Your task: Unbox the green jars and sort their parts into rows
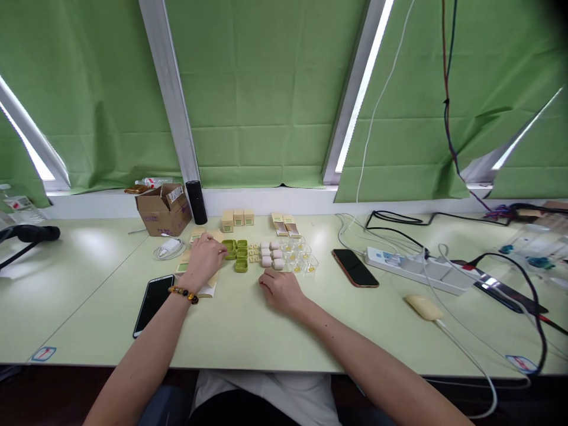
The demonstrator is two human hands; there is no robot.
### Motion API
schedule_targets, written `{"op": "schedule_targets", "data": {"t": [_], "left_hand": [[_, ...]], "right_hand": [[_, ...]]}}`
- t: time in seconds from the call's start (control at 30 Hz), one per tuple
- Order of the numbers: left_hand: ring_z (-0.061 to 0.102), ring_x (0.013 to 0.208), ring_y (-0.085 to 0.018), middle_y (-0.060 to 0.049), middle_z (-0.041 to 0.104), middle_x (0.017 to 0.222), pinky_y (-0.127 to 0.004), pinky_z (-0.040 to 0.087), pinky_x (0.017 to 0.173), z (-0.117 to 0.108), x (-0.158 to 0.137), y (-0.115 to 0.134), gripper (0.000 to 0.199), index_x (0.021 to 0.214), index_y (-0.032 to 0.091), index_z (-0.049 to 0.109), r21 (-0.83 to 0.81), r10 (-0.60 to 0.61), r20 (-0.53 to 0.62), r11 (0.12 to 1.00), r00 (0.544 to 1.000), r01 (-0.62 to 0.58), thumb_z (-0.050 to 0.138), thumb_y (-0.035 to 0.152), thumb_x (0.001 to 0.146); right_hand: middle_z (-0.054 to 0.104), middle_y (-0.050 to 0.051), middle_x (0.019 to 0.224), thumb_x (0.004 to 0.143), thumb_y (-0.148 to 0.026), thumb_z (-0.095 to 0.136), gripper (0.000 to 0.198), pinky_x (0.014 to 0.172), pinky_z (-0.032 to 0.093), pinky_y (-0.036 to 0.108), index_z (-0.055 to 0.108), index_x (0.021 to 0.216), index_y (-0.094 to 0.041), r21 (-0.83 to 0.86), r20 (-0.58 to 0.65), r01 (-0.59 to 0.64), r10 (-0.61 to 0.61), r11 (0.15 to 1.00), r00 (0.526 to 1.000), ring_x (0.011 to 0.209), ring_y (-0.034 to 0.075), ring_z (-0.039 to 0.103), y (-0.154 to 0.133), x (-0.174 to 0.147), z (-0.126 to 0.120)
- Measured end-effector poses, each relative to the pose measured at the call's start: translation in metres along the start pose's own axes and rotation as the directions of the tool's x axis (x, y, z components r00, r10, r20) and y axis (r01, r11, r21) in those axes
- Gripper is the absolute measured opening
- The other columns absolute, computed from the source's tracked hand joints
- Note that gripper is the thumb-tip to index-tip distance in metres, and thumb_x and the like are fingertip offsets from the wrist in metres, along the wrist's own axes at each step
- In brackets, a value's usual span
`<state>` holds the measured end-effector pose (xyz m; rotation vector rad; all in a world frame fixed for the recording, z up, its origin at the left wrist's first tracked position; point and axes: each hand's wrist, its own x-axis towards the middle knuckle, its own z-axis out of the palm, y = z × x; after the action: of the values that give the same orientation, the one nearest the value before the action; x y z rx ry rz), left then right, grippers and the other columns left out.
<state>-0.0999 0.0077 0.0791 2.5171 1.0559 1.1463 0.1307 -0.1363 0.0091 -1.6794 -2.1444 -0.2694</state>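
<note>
Green trays (236,251), small rigid plastic, likely light and slick, sat mid-desk (248,331) beside white capsules (271,253). Left hand (203,260) curled, fingertips touching the nearest tray; best pinched by its rim. Right hand (280,291) rested loosely closed, empty, nearby.

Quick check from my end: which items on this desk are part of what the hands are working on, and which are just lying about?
In hand:
left hand at the green cases
right hand resting near the white cases
clear trays
small boxes

Lying about:
black phone
brown phone
power strip
cardboard box
black cylinder
</note>
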Motion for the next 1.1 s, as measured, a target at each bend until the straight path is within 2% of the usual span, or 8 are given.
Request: {"op": "schedule_targets", "data": {"t": [0.1,0.27,0.37,0.53,0.67,0.77,0.97,1.1], "left_hand": [[0.052,0.106,-0.041,-0.016,0.065,0.064,-0.049,0.037,0.097,0.0,-0.001,-0.008,0.025,0.053,0.027,0.07,0.044,0.018,0.103,0.999,0.995,-0.023,0.078,0.03,0.076],[0.048,0.11,-0.042,-0.016,0.064,0.064,-0.048,0.034,0.102,0.006,-0.002,-0.015,0.033,0.048,0.027,0.066,-0.117,0.011,0.059,0.993,0.998,-0.004,0.089,0.042,0.066],[0.047,0.11,-0.041,-0.015,0.061,0.064,-0.049,0.032,0.104,0.011,-0.004,-0.013,0.034,0.046,0.026,0.062,-0.148,0.021,0.075,0.989,0.997,-0.009,0.087,0.035,0.067],[0.046,0.106,-0.041,-0.011,0.048,0.055,-0.049,0.03,0.104,0.018,-0.009,-0.009,0.041,0.04,0.025,0.052,-0.293,-0.034,0.069,0.955,0.997,0.053,0.091,0.021,0.054],[0.047,0.106,-0.043,-0.012,0.049,0.054,-0.048,0.032,0.103,0.022,-0.011,-0.011,0.046,0.04,0.026,0.05,-0.382,-0.112,0.041,0.916,0.993,0.119,0.093,0.033,0.055],[0.049,0.105,-0.043,-0.013,0.051,0.054,-0.049,0.034,0.104,0.025,-0.012,-0.014,0.049,0.04,0.027,0.049,-0.358,-0.095,0.009,0.929,0.995,0.092,0.092,0.041,0.057],[0.052,0.098,-0.041,-0.009,0.044,0.047,-0.052,0.032,0.106,0.03,-0.012,-0.014,0.047,0.039,0.026,0.046,-0.347,-0.051,0.008,0.937,0.999,0.05,0.091,0.022,0.054],[0.052,0.098,-0.04,-0.009,0.044,0.047,-0.05,0.034,0.104,0.031,-0.012,-0.014,0.05,0.039,0.027,0.043,-0.38,-0.083,-0.004,0.922,0.997,0.075,0.09,0.023,0.056]], "right_hand": [[0.073,0.005,0.092,0.096,-0.015,0.056,0.017,0.058,0.019,0.032,0.071,0.091,-0.019,0.019,0.018,-0.007,0.007,1.0,1.0,0.069,0.014,0.058,0.001,0.001,-0.001],[0.073,0.005,0.093,0.096,-0.016,0.058,0.016,0.058,0.02,0.032,0.072,0.092,-0.02,0.02,0.058,-0.021,0.02,1.0,0.998,0.07,0.015,0.059,0.001,0.001,0.0],[0.073,0.005,0.094,0.095,-0.015,0.059,0.015,0.058,0.021,0.032,0.072,0.093,-0.021,0.018,0.063,-0.027,0.026,0.999,0.998,0.071,0.015,0.059,0.001,0.001,0.001],[0.073,0.004,0.093,0.094,-0.015,0.059,0.014,0.058,0.019,0.032,0.072,0.092,-0.021,0.024,0.065,-0.026,0.025,0.999,0.998,0.071,0.015,0.06,0.002,0.001,0.0],[0.073,0.004,0.092,0.094,-0.014,0.058,0.016,0.057,0.02,0.032,0.072,0.092,-0.021,0.026,0.065,-0.029,0.028,0.999,0.998,0.07,0.015,0.059,0.002,0.001,0.001],[0.073,0.004,0.092,0.093,-0.014,0.059,0.015,0.057,0.02,0.032,0.072,0.091,-0.021,0.029,0.064,-0.023,0.022,0.999,0.998,0.07,0.015,0.059,0.002,0.001,0.0],[0.073,0.004,0.091,0.093,-0.013,0.059,0.014,0.056,0.019,0.032,0.071,0.089,-0.021,0.021,0.063,-0.022,0.021,1.0,0.998,0.069,0.015,0.059,0.001,0.002,0.0],[0.073,0.004,0.09,0.092,-0.013,0.059,0.014,0.056,0.019,0.032,0.07,0.089,-0.021,0.025,0.06,-0.013,0.011,1.0,0.998,0.069,0.014,0.059,0.001,0.001,0.0]]}}
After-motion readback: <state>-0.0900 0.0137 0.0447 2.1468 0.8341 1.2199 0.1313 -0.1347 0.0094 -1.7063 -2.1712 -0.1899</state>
